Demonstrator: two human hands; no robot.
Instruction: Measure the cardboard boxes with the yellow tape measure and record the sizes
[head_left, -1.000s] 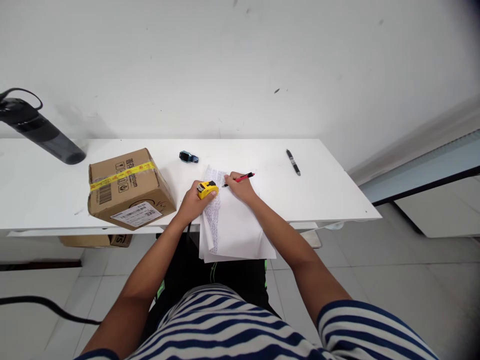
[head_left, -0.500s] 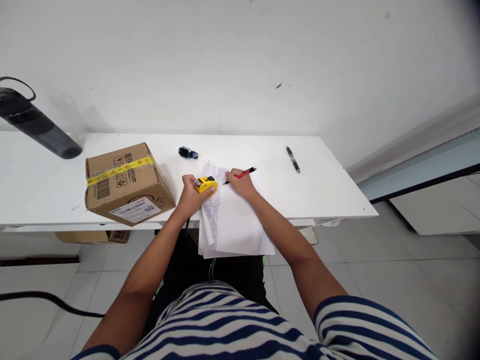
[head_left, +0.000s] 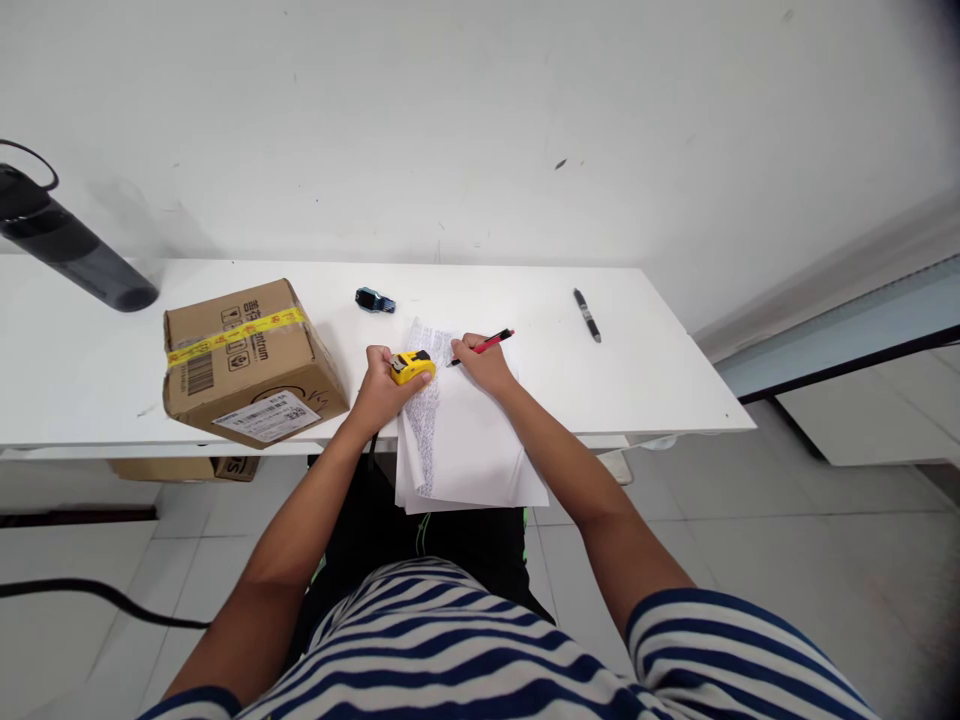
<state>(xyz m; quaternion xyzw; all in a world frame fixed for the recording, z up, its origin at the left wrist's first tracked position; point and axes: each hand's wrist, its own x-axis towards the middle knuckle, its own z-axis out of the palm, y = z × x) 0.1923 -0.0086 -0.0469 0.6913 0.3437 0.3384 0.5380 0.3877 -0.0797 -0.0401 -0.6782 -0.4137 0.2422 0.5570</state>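
Cardboard box [head_left: 240, 362] sits on the left part of the white tabletop [head_left: 652, 390], its lowest corner reaching the front edge. Yellow tape runs across its top and a white shipping label covers part of the side facing the person; it is closed, so whatever it holds cannot be seen. Farther left, near the back edge, stands a dark, partly see-through bottle [head_left: 71, 245] with a carrying loop; whether there is liquid in it cannot be told. Below the front edge, on the left, shows part of a second cardboard box [head_left: 176, 468], its contents hidden too.

Between the first box and the middle of the tabletop, the left hand [head_left: 381, 392] has its fingers and thumb clamped around a yellow tape measure [head_left: 412, 367], over the upper left of a stack of paper [head_left: 480, 445]. The stack overhangs the front edge, with dense small marks along its left and upper parts. The right hand [head_left: 484, 362] pinches a red-and-black pen [head_left: 491, 342], its point at the paper. A dark blue watch-like device [head_left: 375, 300] lies toward the back edge, and a black-and-grey pen [head_left: 587, 316] near the back right corner.
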